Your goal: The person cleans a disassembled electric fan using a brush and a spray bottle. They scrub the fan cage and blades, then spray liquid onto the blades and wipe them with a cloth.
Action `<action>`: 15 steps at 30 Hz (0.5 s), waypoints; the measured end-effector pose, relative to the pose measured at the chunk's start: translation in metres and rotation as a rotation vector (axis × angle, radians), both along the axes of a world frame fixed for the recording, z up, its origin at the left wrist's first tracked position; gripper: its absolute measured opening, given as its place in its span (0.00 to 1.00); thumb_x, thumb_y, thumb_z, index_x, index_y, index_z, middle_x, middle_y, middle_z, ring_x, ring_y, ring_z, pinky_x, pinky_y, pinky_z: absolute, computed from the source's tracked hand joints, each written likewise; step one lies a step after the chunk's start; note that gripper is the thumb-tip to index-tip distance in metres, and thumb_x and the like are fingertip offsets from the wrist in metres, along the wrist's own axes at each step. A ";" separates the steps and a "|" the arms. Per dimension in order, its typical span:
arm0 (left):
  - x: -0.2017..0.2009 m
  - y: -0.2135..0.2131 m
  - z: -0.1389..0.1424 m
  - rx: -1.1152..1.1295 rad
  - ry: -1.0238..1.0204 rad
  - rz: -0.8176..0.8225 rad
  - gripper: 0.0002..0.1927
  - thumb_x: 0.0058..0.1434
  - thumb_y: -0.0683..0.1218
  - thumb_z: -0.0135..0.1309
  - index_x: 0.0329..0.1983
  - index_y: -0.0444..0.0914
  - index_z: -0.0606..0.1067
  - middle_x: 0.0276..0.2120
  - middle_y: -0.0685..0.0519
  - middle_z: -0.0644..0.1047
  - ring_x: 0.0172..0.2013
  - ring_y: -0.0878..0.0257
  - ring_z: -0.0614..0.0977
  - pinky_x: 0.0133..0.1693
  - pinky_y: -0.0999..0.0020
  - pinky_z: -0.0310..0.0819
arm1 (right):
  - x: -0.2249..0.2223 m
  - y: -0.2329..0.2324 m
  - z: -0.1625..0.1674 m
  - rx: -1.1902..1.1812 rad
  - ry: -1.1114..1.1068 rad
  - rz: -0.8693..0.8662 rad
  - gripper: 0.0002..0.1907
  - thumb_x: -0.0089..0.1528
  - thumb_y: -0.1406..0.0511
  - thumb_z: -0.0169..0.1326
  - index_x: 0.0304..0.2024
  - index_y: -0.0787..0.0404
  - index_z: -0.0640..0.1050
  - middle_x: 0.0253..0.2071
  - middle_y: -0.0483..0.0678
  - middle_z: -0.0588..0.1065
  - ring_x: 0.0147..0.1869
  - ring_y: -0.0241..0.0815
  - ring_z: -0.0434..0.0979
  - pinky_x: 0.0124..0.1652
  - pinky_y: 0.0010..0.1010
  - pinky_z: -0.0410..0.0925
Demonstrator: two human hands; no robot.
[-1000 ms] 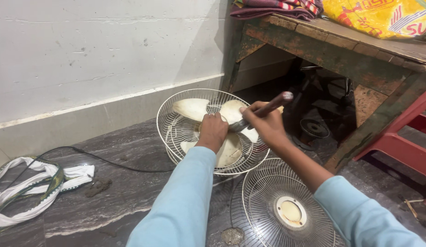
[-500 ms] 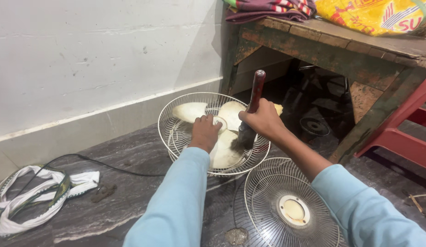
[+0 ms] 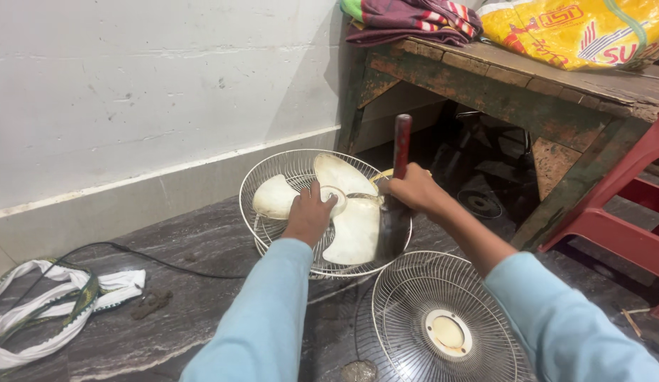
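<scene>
Cream plastic fan blades [image 3: 347,212], three broad lobes, lie inside the round white wire fan guard [image 3: 273,170] on the dark veined stone floor [image 3: 188,283], where we steady the hub with our left hand [image 3: 310,212], its grip pressed flat and holding nothing. Our right hand [image 3: 413,188] has its grip wrapped tight round the red-handled brush [image 3: 399,184], bristles down on a blade. Second guard [image 3: 443,318] lies separate, so we judge cleaning underway, reassembly left.
</scene>
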State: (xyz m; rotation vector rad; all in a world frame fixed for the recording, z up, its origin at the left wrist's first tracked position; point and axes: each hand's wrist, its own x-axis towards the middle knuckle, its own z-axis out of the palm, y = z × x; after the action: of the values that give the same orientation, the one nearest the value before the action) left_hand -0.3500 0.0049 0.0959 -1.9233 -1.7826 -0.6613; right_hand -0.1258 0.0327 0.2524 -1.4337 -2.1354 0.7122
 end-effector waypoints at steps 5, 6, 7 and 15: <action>-0.003 0.000 -0.003 -0.046 -0.017 -0.017 0.23 0.58 0.41 0.51 0.58 0.46 0.77 0.57 0.41 0.70 0.60 0.43 0.70 0.56 0.45 0.64 | -0.001 -0.011 -0.012 0.397 0.256 0.319 0.15 0.63 0.59 0.57 0.31 0.65 0.81 0.27 0.49 0.80 0.28 0.37 0.77 0.29 0.34 0.69; -0.004 0.000 -0.003 -0.023 -0.027 -0.031 0.23 0.58 0.41 0.51 0.58 0.47 0.77 0.60 0.40 0.68 0.62 0.42 0.67 0.58 0.43 0.61 | -0.005 -0.012 -0.016 0.406 0.254 0.351 0.15 0.64 0.59 0.56 0.32 0.64 0.81 0.28 0.48 0.81 0.28 0.37 0.77 0.28 0.34 0.70; -0.005 0.001 -0.004 -0.002 -0.032 -0.045 0.23 0.58 0.42 0.51 0.57 0.47 0.77 0.62 0.39 0.67 0.65 0.41 0.65 0.61 0.42 0.58 | -0.006 -0.014 -0.021 0.368 0.181 0.298 0.14 0.62 0.59 0.58 0.31 0.65 0.81 0.27 0.50 0.80 0.28 0.39 0.78 0.29 0.35 0.70; -0.002 0.007 -0.005 -0.082 -0.055 -0.033 0.22 0.63 0.42 0.47 0.60 0.47 0.75 0.68 0.44 0.67 0.72 0.42 0.57 0.68 0.43 0.50 | -0.001 -0.004 -0.017 0.178 -0.216 0.230 0.11 0.52 0.64 0.60 0.31 0.67 0.80 0.28 0.54 0.81 0.33 0.48 0.83 0.37 0.37 0.75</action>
State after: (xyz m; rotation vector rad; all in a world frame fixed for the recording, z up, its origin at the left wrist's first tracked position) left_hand -0.3518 0.0117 0.0912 -2.0107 -1.8416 -0.6677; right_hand -0.1267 0.0287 0.2354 -1.2311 -2.4897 0.4477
